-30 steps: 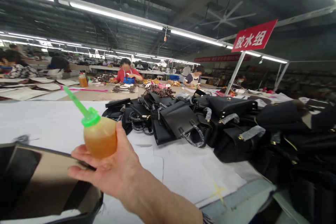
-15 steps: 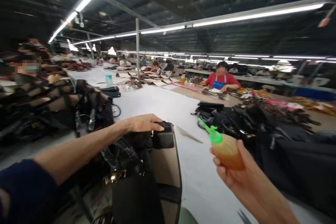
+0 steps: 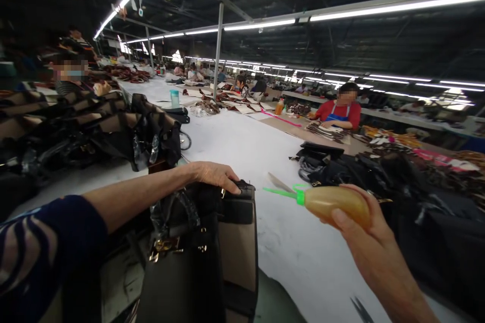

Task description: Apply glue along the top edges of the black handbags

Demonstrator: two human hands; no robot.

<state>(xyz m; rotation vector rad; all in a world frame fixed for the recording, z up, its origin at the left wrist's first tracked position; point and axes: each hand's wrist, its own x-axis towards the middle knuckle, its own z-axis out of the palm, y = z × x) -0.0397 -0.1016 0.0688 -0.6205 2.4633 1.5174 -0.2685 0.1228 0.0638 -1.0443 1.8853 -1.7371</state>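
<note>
The left hand point(image 3: 216, 173) grips the black bag point(image 3: 185, 282) at lower center and the right hand point(image 3: 369, 232) the bottle point(image 3: 329, 202) right of center (nozzle point(image 3: 282, 192) leftward), apparently an alignment step calling next for careful aiming.

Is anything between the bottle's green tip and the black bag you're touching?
Nothing visible stands between them. The right hand holds the bottle, its green tip pointing toward the black bag, which the left hand touches.

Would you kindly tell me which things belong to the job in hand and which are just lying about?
In use: squeeze bottle in right hand; black bag under left hand.
Apparently lying about: turquoise container, pink strip, pointed tool.
</note>
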